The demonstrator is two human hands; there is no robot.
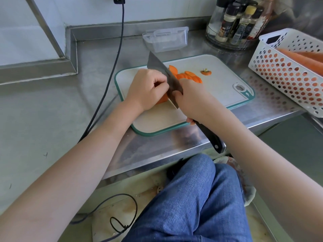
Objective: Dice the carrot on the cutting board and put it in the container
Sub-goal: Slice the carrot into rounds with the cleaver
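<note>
A white cutting board (pixel 218 79) with a teal rim lies on the steel counter. My left hand (pixel 146 88) curls over the uncut carrot piece (pixel 163 99), mostly hiding it. My right hand (pixel 194 100) grips a cleaver (pixel 160 70) by its black handle, the blade standing against my left knuckles on the carrot. Several orange carrot slices (pixel 188 76) lie fanned to the right of the blade. The cut carrot top (pixel 205 72) sits alone further right. A clear plastic container (pixel 166 41) stands behind the board.
A white perforated basket (pixel 286 74) with whole carrots stands at the right edge. A round rack of spice bottles (pixel 234 27) is at the back right. A black cable (pixel 111 67) runs down the counter left of the board. My knee in jeans is below the counter edge.
</note>
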